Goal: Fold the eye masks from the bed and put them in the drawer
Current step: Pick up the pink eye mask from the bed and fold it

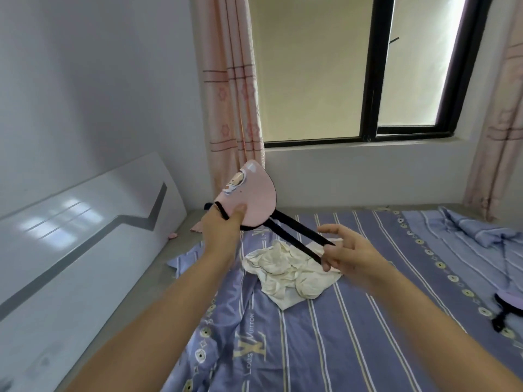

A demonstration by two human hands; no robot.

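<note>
A pink eye mask (254,198) with a cartoon print is folded in half and held up over the bed. My left hand (223,226) pinches its lower left edge, thumb on the front. Its black elastic strap (300,239) stretches down to the right, where my right hand (343,251) pulls the loop taut between thumb and fingers. A second, lilac eye mask (510,302) with a black strap lies on the bed (368,321) at the far right edge. No drawer is in view.
A crumpled cream cloth (291,271) lies on the purple striped sheet under my hands. A bunched blue blanket (481,229) sits at the back right. A white headboard (85,230) runs along the left, with pink curtains (235,94) and a window behind.
</note>
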